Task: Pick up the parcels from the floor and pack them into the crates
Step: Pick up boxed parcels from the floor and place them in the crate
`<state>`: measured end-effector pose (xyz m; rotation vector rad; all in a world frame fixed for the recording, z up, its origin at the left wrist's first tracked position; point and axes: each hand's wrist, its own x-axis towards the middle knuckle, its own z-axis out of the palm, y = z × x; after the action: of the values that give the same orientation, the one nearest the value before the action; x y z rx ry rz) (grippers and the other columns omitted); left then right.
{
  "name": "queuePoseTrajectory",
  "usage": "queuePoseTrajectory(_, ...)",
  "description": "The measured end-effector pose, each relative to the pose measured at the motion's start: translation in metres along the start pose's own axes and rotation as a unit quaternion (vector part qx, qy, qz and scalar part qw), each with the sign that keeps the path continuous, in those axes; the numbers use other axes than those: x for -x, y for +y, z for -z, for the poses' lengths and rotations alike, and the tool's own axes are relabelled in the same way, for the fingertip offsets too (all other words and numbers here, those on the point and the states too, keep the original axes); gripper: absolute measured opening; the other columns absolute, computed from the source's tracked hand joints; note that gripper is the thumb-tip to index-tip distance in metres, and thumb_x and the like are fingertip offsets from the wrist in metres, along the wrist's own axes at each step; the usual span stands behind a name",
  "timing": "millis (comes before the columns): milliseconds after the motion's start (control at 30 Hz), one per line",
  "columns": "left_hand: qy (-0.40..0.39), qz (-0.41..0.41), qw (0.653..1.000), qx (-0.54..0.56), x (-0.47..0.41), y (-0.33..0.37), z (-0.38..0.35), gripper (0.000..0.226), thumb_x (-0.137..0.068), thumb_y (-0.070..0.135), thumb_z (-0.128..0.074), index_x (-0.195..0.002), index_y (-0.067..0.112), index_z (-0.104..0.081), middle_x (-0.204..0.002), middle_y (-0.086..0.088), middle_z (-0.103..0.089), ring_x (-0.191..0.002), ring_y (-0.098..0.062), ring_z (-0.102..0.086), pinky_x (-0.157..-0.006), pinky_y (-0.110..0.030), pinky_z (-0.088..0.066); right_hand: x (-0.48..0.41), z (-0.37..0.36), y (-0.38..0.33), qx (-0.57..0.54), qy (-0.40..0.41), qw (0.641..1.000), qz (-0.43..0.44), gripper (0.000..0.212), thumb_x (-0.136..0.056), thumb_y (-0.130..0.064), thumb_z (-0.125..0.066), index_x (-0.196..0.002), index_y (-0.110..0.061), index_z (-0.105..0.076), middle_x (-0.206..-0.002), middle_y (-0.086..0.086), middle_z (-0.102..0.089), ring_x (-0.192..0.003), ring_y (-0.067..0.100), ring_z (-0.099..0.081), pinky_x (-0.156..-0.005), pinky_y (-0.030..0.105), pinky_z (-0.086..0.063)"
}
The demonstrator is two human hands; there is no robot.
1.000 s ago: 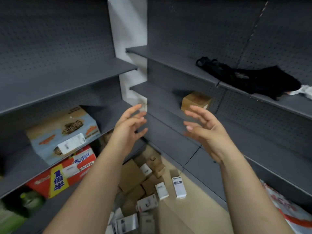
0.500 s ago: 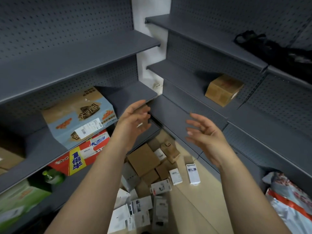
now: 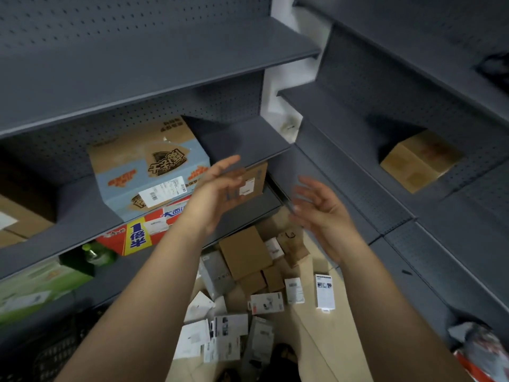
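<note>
Right hand [image 3: 322, 216] edged toward left hand [image 3: 220, 194]; white parcel [image 3: 325, 290] lies lengthwise, pointing away

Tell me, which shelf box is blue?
The big printed box on the left shelf, above the red one. Its front is light blue; the box on the right shelf is plain brown.

There are two hands, one left hand [image 3: 217, 194] and one right hand [image 3: 325, 216]. There is one blue box [image 3: 148, 172], one red box [image 3: 137, 235] and one green bottle [image 3: 93, 253]. There are about five brown parcels [image 3: 245, 255] and about ten white packets [image 3: 325, 290] (too jumbled to be sure).
</note>
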<state>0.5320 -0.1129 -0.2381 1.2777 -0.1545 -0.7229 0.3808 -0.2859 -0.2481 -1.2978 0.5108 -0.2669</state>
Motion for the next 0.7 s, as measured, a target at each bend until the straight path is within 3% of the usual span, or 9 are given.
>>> queuePoseTrajectory(200,0.066,0.033,0.996,0.052,-0.046,-0.053,0.009,0.042,-0.092,0.001,-0.052,-0.124,0.027,-0.06,-0.12,0.0,-0.068,-0.11,-0.015,-0.067,-0.086,-0.036,-0.053,-0.036,0.024,0.062,-0.016,0.025,0.999,-0.026,0.056,-0.07,-0.008,-0.076,-0.119,-0.033,-0.066,-0.125,0.0,-0.068,-0.122,0.026,-0.061,-0.102,0.048,-0.05)
queuePoseTrajectory(367,0.106,0.06,0.991,0.049,-0.09,-0.168,0.049,0.055,-0.073,0.014,-0.06,-0.125,0.03,-0.062,-0.13,-0.001,-0.067,-0.121,-0.019,-0.064,-0.093,-0.041,-0.051,-0.074,0.054,0.174,-0.024,0.095,0.995,-0.007,0.05,-0.084,0.013,-0.065,-0.122,-0.019,-0.065,-0.127,0.011,-0.067,-0.122,0.032,-0.06,-0.107,0.063,-0.041)
queuePoseTrajectory(500,0.111,0.075,0.989,0.065,-0.128,-0.274,0.083,0.053,-0.074,0.013,-0.061,-0.123,0.031,-0.064,-0.127,0.0,-0.07,-0.123,-0.019,-0.063,-0.107,-0.053,-0.045,-0.113,0.078,0.276,-0.021,0.106,0.994,-0.006,0.049,-0.086,0.015,-0.062,-0.125,-0.014,-0.063,-0.127,0.01,-0.067,-0.123,0.031,-0.059,-0.109,0.062,-0.04)
queuePoseTrajectory(700,0.12,0.078,0.988,0.05,-0.167,-0.424,0.14,0.051,-0.084,0.002,-0.059,-0.128,0.029,-0.062,-0.132,-0.006,-0.066,-0.127,-0.027,-0.06,-0.098,-0.043,-0.052,-0.177,0.112,0.41,0.041,0.1,0.994,0.002,0.047,-0.086,0.015,-0.063,-0.123,-0.015,-0.064,-0.127,0.008,-0.067,-0.123,0.029,-0.06,-0.109,0.056,-0.042)
